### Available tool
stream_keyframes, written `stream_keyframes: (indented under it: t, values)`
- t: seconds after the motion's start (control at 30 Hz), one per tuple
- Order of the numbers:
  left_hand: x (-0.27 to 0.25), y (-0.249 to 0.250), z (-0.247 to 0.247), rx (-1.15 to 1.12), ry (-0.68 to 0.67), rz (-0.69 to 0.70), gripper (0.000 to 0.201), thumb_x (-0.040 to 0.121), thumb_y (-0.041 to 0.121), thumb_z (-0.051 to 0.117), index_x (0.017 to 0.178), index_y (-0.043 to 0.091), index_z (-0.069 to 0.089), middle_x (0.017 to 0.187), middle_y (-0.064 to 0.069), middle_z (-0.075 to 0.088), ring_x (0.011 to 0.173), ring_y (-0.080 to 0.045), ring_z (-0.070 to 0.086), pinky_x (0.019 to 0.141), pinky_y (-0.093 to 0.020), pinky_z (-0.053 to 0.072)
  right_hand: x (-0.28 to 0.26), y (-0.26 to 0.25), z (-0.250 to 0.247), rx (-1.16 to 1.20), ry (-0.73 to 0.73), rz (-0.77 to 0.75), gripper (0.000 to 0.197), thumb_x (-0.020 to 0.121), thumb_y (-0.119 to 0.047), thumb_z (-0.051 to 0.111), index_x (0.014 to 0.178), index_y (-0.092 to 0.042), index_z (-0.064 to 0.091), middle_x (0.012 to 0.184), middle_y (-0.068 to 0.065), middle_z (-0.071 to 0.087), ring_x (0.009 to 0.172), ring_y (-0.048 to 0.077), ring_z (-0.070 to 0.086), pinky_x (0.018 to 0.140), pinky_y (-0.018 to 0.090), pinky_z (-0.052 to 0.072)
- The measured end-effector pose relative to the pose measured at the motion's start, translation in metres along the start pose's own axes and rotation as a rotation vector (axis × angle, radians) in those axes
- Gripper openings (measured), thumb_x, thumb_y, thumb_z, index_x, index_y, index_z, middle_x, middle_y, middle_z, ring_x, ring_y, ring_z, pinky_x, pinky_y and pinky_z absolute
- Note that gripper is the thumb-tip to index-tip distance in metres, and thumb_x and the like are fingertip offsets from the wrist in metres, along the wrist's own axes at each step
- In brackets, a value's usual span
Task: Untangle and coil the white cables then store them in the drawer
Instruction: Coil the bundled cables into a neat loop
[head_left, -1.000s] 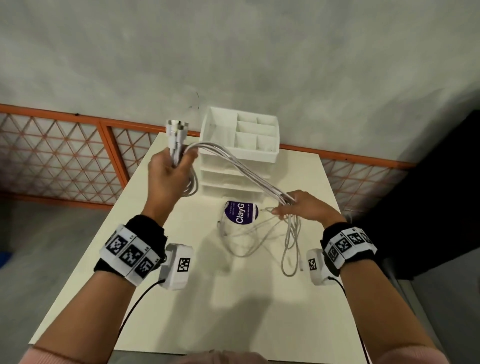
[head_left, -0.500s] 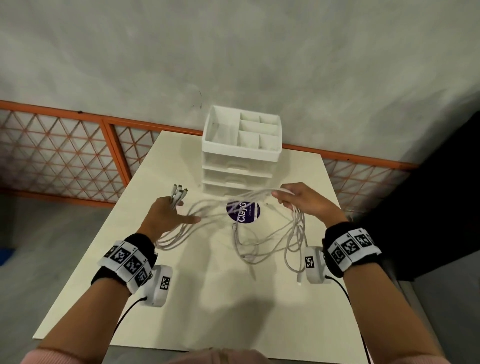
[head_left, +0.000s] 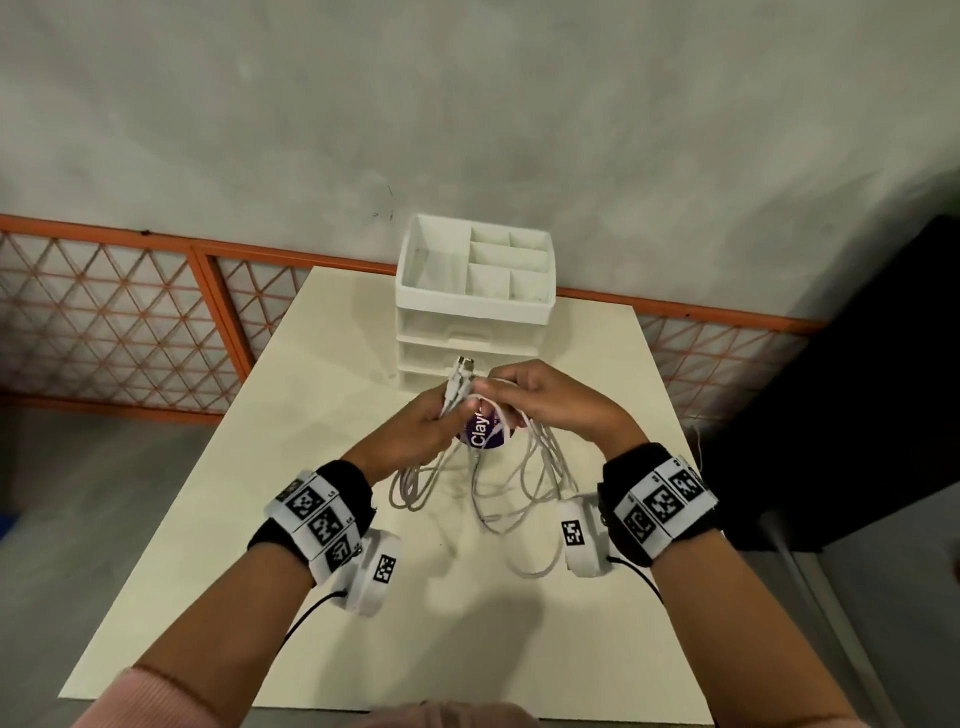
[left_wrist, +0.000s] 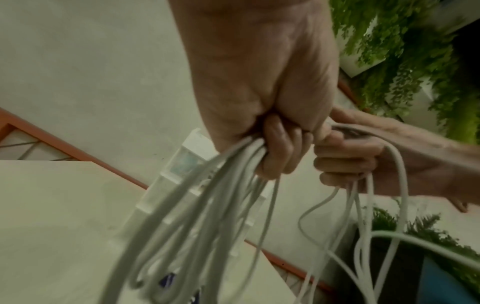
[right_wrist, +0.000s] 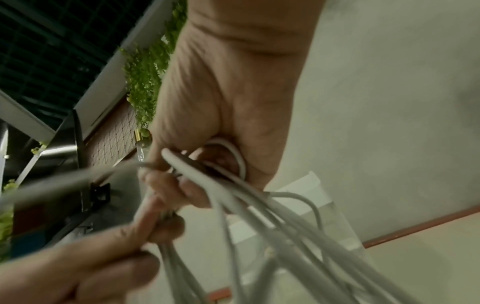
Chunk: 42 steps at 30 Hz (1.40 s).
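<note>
Hands closed in since 0.5 s ago: they were spread apart over the bench (head_left: 322, 519), now nearly touching above it, in front of the drawer unit (head_left: 470, 332). Left hand (head_left: 415, 431) fisted around a bunch of white cables (head_left: 524, 493), connector ends (head_left: 462, 371) sticking up past the fingers. Right hand (head_left: 545, 405) curled around several strands of the same bunch. Cables are thin, white, still tangled: loose uneven loops hang from both hands down to the bench. Round purple lid (head_left: 483, 434) sits under the hands, partly hidden.
</note>
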<state>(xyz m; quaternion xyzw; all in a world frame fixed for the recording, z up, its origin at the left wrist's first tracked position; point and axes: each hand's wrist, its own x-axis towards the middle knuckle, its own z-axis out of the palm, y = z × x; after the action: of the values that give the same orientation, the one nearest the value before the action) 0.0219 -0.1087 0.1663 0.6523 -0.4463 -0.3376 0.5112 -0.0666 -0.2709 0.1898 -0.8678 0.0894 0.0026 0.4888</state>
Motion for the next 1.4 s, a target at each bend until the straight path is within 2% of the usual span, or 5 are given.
stream_keyframes:
  t: [0.47, 0.63, 0.97, 1.13, 1.4]
  values:
    - [0.01, 0.017, -0.041, 0.06, 0.336, 0.15, 0.027, 0.1, 0.025, 0.041, 0.084, 0.042, 0.055, 0.048, 0.015, 0.039, 0.037, -0.001, 0.033, 0.039, -0.007, 0.027, -0.024, 0.079, -0.015, 0.127, 0.202, 0.203, 0.011, 0.09, -0.011, 0.061, 0.083, -0.004, 0.065, 0.074, 0.0, 0.063, 0.063, -0.004, 0.062, 0.067, 0.011, 0.047]
    - [0.006, 0.023, -0.049, 0.103, 0.394, 0.155, 0.035, 0.1, 0.025, 0.042, 0.075, 0.046, 0.054, 0.052, 0.005, 0.042, 0.04, -0.004, 0.036, 0.044, -0.018, 0.029, -0.026, 0.125, -0.015, -0.462, 0.322, 0.562, 0.027, 0.091, -0.022, 0.059, 0.112, -0.005, 0.063, 0.118, 0.018, 0.059, 0.112, 0.032, 0.056, 0.088, 0.032, 0.043]
    - [0.012, 0.027, -0.03, 0.163, 0.429, 0.134, 0.006, 0.099, 0.024, 0.044, 0.096, 0.025, 0.049, 0.106, -0.034, 0.047, 0.093, -0.039, 0.045, 0.066, -0.049, 0.044, 0.007, 0.031, 0.023, -0.051, 0.36, -0.109, 0.014, 0.083, -0.02, 0.069, 0.087, -0.007, 0.065, 0.084, 0.003, 0.068, 0.079, 0.01, 0.062, 0.076, 0.009, 0.041]
    - [0.01, 0.022, -0.052, 0.137, 0.554, 0.119, 0.02, 0.099, 0.027, 0.045, 0.083, 0.018, 0.053, 0.061, -0.018, 0.038, 0.056, -0.036, 0.034, 0.053, -0.031, 0.033, -0.006, 0.073, 0.007, -0.078, 0.376, -0.022, 0.013, 0.092, -0.02, 0.058, 0.08, -0.017, 0.063, 0.069, 0.0, 0.064, 0.064, -0.004, 0.058, 0.068, 0.016, 0.042]
    - [0.016, 0.006, -0.043, 0.326, 0.531, 0.163, 0.021, 0.098, 0.02, 0.048, 0.11, 0.004, 0.056, 0.095, -0.028, 0.063, 0.085, -0.025, 0.055, 0.062, 0.0, 0.035, -0.019, 0.14, -0.005, -0.456, 0.478, 0.304, 0.023, 0.096, -0.028, 0.049, 0.089, -0.013, 0.066, 0.096, 0.007, 0.058, 0.091, 0.027, 0.046, 0.08, 0.036, 0.032]
